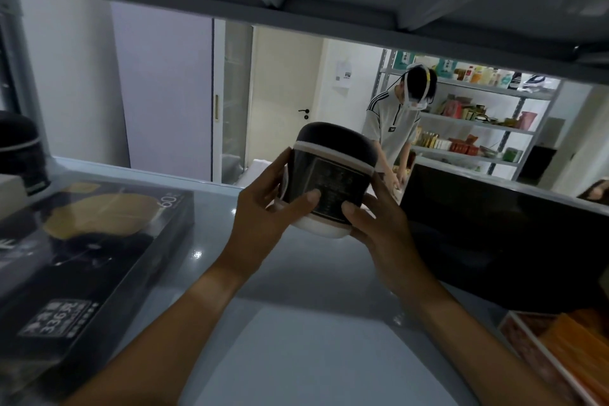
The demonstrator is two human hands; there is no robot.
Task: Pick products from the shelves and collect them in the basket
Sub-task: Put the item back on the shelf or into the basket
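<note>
A grey shelf (296, 273) carries a flat black box (82, 250) at left. Above its middle, both hands — left (263, 208), right (379, 224) — curl around a dark jar (333, 168), lifted clear, tilted back.

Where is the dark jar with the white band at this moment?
In the head view, the dark jar is at centre, held above the grey shelf between the left hand and right hand.
</note>
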